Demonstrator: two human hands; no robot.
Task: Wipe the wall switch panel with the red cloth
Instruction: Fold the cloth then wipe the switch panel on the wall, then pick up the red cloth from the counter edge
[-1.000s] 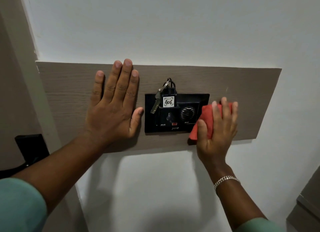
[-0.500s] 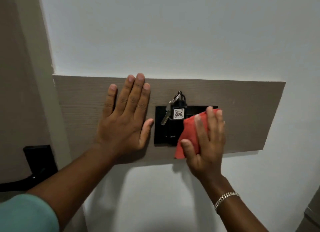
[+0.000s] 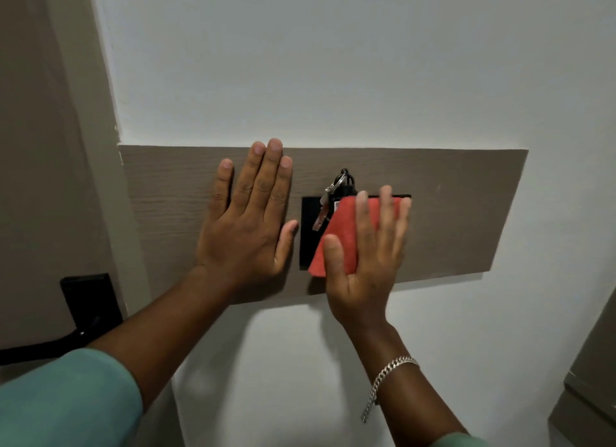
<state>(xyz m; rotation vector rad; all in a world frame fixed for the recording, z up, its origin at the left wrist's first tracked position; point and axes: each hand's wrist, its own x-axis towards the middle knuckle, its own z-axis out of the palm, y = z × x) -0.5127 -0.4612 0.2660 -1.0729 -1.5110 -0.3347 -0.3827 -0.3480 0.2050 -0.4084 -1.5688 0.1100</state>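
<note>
A black switch panel [image 3: 308, 233] is set in a brown wooden board [image 3: 466, 210] on the white wall. My right hand [image 3: 365, 263] presses the red cloth [image 3: 340, 233] flat against the panel and covers most of it, fingers spread and slightly blurred. A bunch of keys with a black tag [image 3: 336, 190] hangs at the panel's top edge, partly behind the cloth. My left hand [image 3: 250, 220] lies flat and open on the board just left of the panel, holding nothing.
A brown door frame [image 3: 66, 146] runs down the left side, with a black lock plate and handle [image 3: 90, 300] low on it. A grey-brown cabinet edge [image 3: 593, 380] shows at the lower right.
My right hand has slid the red cloth leftward from the panel's right edge onto its middle, now hiding the knob and the tag. My left hand has stayed flat on the board.
</note>
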